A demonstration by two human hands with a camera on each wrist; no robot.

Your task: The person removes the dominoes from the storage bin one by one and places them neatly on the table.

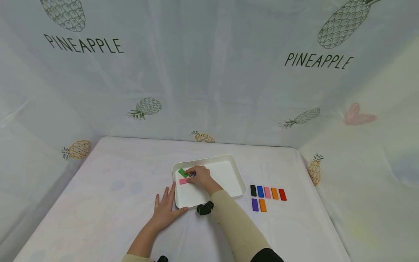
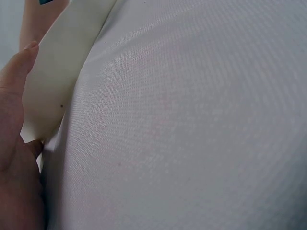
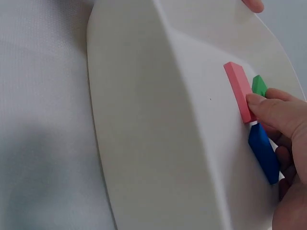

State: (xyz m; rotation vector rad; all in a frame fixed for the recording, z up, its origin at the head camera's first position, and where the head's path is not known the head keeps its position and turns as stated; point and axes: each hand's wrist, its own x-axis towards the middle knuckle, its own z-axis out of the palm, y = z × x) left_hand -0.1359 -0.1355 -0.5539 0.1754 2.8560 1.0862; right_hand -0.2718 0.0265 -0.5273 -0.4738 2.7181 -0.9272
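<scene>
In the head view, my right hand [image 1: 200, 175] reaches into the left part of a white tray [image 1: 229, 171]. Its thumb and index finger grip at the end of a flat pink block [image 3: 237, 86], and the index fingertip lies against a green block [image 3: 258, 85]. A blue block [image 3: 264, 152] lies beside the curled fingers, partly covered by them. At the tray's near left corner rests my left hand [image 1: 165, 211], fingers spread, its thumb along the near rim. In the left wrist view the left thumb [image 2: 19, 72] lies along the outer wall of the tray.
Right of the tray, two rows of flat blocks lie on the white cloth: black [image 1: 253, 190], blue [image 1: 260, 191], pink [image 1: 267, 192], orange [image 1: 274, 193] and red [image 1: 282, 194], with purple [image 1: 255, 205] and orange below. Pineapple-print curtains [image 1: 209, 72] enclose the table.
</scene>
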